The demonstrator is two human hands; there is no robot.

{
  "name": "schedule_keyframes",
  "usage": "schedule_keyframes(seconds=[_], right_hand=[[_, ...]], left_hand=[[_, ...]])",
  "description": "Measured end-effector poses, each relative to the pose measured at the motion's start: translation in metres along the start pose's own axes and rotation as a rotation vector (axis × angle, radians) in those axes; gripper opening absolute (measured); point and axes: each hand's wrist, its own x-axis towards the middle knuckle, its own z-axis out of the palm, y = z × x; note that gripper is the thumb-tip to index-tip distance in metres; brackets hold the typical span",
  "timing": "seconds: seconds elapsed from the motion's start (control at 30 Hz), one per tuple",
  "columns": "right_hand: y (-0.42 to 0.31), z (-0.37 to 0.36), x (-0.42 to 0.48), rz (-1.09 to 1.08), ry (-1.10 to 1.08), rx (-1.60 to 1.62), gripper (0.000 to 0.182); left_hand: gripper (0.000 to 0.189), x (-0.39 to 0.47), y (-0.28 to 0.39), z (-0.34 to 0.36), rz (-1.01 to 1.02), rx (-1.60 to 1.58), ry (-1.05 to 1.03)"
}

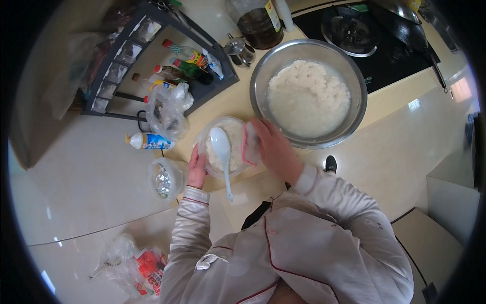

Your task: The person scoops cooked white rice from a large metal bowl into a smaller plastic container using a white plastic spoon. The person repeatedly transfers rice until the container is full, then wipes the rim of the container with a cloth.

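Note:
My left hand (196,169) holds the left side of a clear round bowl (200,142) with pale, crumbly, rice-like food (236,138) in it. Across the bowl lies a white spoon (221,146), its handle hanging over the near rim. My right hand (275,146) grips a pale cloth with a pink edge (250,144) at the bowl's right side; its fingertips are partly hidden. Just beyond that hand stands a large steel basin (360,95) holding cloudy liquid and a mound of similar pale food (307,78).
A black hob (395,72) with a wok (408,32) lies right of the basin. Behind stand a large jar (260,26) and a steel pot (240,51). At left are a grey rack (224,76) with bottles, a plastic bag (167,114) and a lined bin (163,178).

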Motion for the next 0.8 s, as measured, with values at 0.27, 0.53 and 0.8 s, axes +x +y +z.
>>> schedule_keyframes(seconds=[0.27,0.53,0.8], right_hand=[[0.033,0.053,0.021,0.064,-0.026,-0.005,0.039],[-0.002,0.053,-0.068,0.077,0.152,0.174,0.035],[0.021,0.04,-0.108,0.366,-0.241,0.412,0.037]], left_hand=[[0.05,0.008,-0.015,0.011,0.237,-0.011,0.105],[0.051,0.007,-0.011,0.015,0.234,0.029,0.063],[0.049,0.009,-0.015,0.005,0.233,-0.013,0.015]])
